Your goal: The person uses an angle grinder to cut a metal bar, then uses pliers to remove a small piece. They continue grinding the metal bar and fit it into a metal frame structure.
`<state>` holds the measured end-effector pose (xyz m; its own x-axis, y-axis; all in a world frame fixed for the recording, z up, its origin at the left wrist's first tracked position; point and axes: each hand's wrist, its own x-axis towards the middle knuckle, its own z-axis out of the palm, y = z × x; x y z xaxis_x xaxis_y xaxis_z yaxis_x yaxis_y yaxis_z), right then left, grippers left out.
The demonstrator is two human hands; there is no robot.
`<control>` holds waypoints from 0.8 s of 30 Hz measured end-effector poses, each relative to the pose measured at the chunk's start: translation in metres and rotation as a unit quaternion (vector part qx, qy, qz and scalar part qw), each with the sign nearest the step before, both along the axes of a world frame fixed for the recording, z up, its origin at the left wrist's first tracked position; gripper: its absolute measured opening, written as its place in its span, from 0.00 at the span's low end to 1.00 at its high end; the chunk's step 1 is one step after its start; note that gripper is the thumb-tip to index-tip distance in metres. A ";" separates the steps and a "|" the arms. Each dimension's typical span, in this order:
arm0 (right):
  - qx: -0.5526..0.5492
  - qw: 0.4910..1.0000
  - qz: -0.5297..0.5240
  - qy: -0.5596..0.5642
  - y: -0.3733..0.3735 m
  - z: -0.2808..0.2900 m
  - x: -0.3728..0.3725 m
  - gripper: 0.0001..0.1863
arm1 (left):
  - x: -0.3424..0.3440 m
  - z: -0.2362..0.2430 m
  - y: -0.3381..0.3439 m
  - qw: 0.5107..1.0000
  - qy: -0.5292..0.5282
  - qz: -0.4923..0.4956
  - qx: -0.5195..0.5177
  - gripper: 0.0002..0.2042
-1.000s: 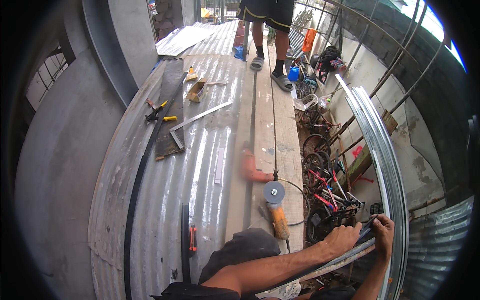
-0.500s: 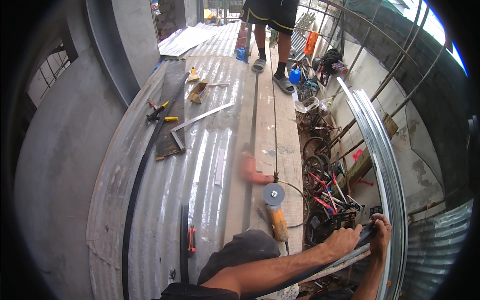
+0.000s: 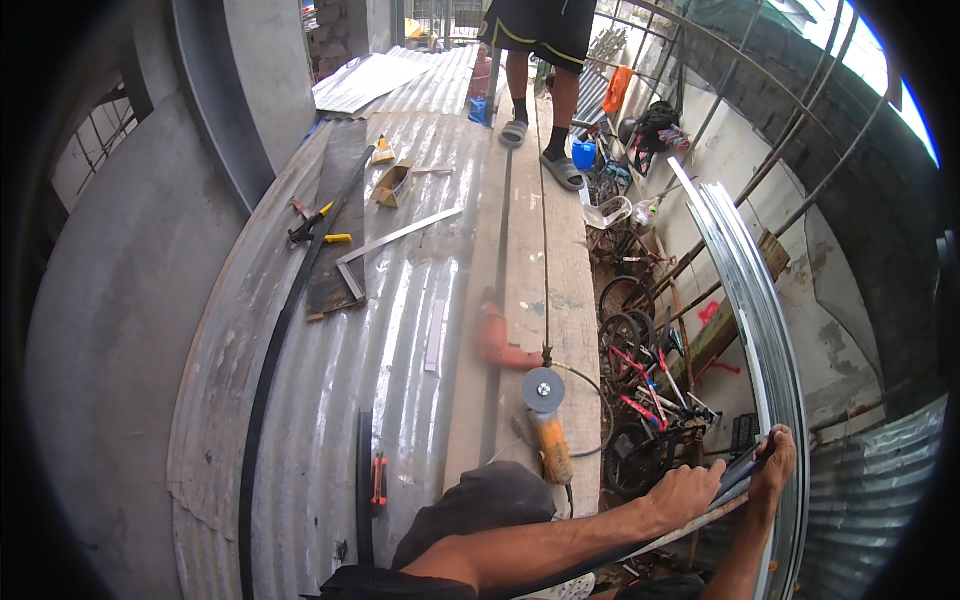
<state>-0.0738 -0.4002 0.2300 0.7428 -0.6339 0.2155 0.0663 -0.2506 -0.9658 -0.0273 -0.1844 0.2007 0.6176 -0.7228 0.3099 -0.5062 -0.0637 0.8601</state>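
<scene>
Both my hands are at the lower right, closed on one end of a long dark strip [image 3: 738, 470], perhaps a narrow metal or rubber profile. My left hand [image 3: 688, 495] wraps round it a little way back from the end. At its tip, my right hand [image 3: 776, 462] pinches with bent fingers. Back along my left forearm the strip runs toward the bottom edge, above a pale rail. Just right of my right hand stands a bundle of long shiny metal channels [image 3: 765, 310]. An angle grinder [image 3: 553, 450] with a grey disc lies on the planks left of my hands.
An orange-red drill [image 3: 497, 337] rests on the planks [image 3: 570, 260]. Corrugated sheets [image 3: 400, 330] carry a utility knife [image 3: 379, 480], a steel square [image 3: 400, 238], a hammer [image 3: 312, 224] and a small box [image 3: 393, 185]. Another person's sandalled feet [image 3: 562, 170] stand ahead. Bicycles [image 3: 640, 390] lie below the plank edge.
My right hand has shifted slightly right and its fingers have moved along the strip's end. My left hand stays nearly in place. The whole view has moved a little.
</scene>
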 end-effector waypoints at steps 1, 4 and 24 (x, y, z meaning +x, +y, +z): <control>0.008 1.000 0.009 0.011 0.003 0.003 0.001 0.13 | 0.001 0.000 0.001 1.000 -0.005 0.006 0.002 0.12; 0.048 0.994 0.063 0.077 0.028 0.020 0.003 0.10 | 0.016 -0.002 0.003 1.000 -0.007 0.017 0.022 0.12; -0.246 0.936 -0.034 0.250 0.024 0.014 -0.001 0.11 | 0.001 -0.004 0.002 0.994 -0.074 0.016 0.083 0.08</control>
